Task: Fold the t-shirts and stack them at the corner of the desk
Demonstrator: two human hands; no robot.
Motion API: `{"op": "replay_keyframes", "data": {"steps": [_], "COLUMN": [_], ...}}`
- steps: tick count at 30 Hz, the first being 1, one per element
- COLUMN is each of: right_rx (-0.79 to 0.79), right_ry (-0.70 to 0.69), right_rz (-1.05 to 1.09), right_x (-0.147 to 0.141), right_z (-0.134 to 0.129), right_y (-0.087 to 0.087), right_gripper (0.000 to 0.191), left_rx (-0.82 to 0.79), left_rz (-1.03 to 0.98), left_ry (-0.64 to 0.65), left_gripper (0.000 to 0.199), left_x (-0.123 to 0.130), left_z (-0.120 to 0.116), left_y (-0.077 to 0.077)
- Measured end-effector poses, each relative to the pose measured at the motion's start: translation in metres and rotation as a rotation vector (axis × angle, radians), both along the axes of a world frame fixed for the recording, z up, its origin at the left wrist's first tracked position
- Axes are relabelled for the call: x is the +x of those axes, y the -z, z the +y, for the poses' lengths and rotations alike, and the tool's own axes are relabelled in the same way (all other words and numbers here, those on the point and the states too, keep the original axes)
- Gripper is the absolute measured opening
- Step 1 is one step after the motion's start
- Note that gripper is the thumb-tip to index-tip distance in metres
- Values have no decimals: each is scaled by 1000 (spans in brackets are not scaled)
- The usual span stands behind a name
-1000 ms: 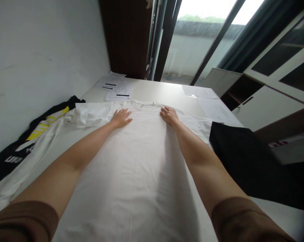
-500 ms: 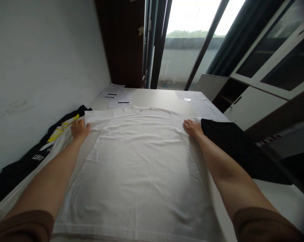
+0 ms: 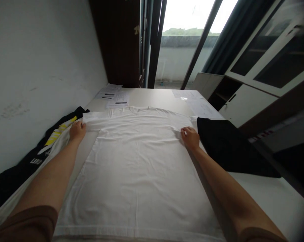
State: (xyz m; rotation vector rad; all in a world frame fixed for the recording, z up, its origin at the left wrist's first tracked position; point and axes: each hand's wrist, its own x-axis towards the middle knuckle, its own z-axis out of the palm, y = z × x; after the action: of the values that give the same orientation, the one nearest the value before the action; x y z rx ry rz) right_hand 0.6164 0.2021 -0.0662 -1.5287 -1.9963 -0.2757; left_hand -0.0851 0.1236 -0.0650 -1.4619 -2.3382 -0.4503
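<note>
Lying flat, the white shirt (image 3: 141, 168) is oriented collar toward the counter's (image 3: 152, 95) far edge. Fabric is apparently pinched at sleeve end by the left hand (image 3: 77, 131), near the opposite underarm by the right hand (image 3: 190, 137), presumably for even tension.

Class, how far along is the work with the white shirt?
Already done, it seems: the white shirt lies spread on the table. In hand: the left hand is at a sleeve's end, the right hand at the opposite side below the shoulder. Probably left: smoothing the creases across the chest.
</note>
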Motion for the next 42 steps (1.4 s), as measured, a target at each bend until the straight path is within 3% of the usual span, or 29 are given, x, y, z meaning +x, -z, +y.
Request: {"op": "replay_keyframes", "data": {"steps": [5, 9, 14, 22, 27, 33, 37, 39, 42], "right_rx": [-148, -261, -287, -313, -318, -274, -165, -151, -202], "right_ry": [36, 65, 47, 22, 26, 180, 331, 416, 514], "right_rz": [146, 222, 232, 226, 149, 169, 212, 240, 241], "right_x": [-1, 4, 7, 7, 5, 4, 18, 29, 40], "right_z": [-15, -15, -19, -16, -11, -15, -18, -18, -13], "right_y": [3, 6, 10, 15, 17, 2, -12, -14, -12], "right_gripper": [35, 37, 39, 38, 37, 37, 40, 43, 47], "left_rx": [-73, -144, -219, -239, -230, -146, -34, 22, 120], "left_rz": [-36, -122, -153, -146, -160, -180, -132, -119, -136], "left_ry": [-60, -141, -207, -200, -198, -142, -44, 71, 367], "left_gripper": [33, 35, 36, 36, 37, 31, 31, 29, 27], "left_x": [-2, -1, -7, -8, 1, 40, 74, 100, 162], "left_z": [7, -2, -19, -27, -46, -79, -89, -88, -83], "left_y": [3, 1, -1, -3, -12, -34, -38, -36, -37]}}
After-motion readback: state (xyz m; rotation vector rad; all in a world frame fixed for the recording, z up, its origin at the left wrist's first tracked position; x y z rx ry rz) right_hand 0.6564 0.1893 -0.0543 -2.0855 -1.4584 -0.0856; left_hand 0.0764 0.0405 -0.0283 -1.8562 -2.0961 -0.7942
